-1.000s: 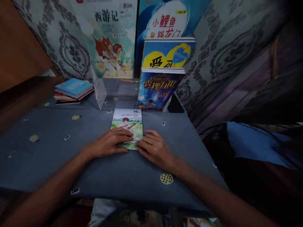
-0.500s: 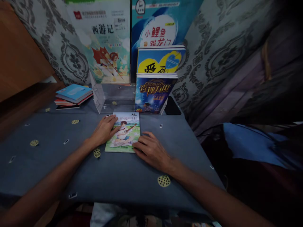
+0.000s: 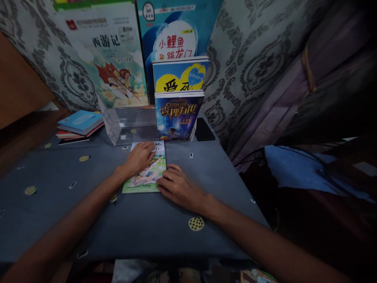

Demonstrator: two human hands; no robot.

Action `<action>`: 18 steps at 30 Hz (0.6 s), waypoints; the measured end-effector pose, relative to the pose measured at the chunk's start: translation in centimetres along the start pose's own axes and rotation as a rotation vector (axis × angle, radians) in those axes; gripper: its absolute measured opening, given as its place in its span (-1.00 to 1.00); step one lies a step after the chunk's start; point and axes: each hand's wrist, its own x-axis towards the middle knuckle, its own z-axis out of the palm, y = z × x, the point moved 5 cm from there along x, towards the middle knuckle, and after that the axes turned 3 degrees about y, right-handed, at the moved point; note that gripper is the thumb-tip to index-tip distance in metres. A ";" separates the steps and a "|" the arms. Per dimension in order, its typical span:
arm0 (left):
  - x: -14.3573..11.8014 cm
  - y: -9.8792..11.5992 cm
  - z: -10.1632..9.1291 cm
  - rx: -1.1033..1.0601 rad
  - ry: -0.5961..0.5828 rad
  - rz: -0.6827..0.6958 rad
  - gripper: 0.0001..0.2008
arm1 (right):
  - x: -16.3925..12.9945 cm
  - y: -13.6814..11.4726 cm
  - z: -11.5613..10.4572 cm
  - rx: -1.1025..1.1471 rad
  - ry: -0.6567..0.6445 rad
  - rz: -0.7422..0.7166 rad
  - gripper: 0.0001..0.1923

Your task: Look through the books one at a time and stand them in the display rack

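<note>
A thin paperback book [image 3: 147, 181] with a green and white illustrated cover lies face up on the table in front of the stand. My left hand [image 3: 141, 156] rests flat on the upper part of its cover, hiding most of the title and some of the drawing; the fingers are stretched out. At the book's lower right edge is my right hand [image 3: 179, 186], its fingers loosely bent and apart, with the fingertips touching the edge. The right thumb is partly hidden.
A clear acrylic stand [image 3: 126, 125] holds upright books, a blue one [image 3: 178, 118] foremost. Behind it stand a pale green book [image 3: 108, 55] and a teal book [image 3: 176, 23]. Left is a book stack [image 3: 81, 122]; right, a black phone [image 3: 205, 129]. The patterned tablecloth [image 3: 141, 228] covers the table.
My left hand has slid from the book's left edge rightward across the upper cover. My right hand stays at the lower right edge. The whole view has shifted slightly.
</note>
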 end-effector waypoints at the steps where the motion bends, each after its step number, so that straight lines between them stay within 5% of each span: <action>1: 0.4 0.3 0.2 -0.012 -0.002 0.013 -0.67 | 0.0 0.0 0.0 -0.002 0.001 -0.002 -0.88; 9: 2.6 2.1 0.7 -0.025 -0.059 0.091 -0.63 | 0.0 0.1 0.0 -0.015 -0.010 -0.014 -0.86; 18: 1.3 2.6 0.3 -0.129 -0.095 0.143 -0.63 | 0.0 0.5 0.0 0.005 -0.017 -0.009 -0.81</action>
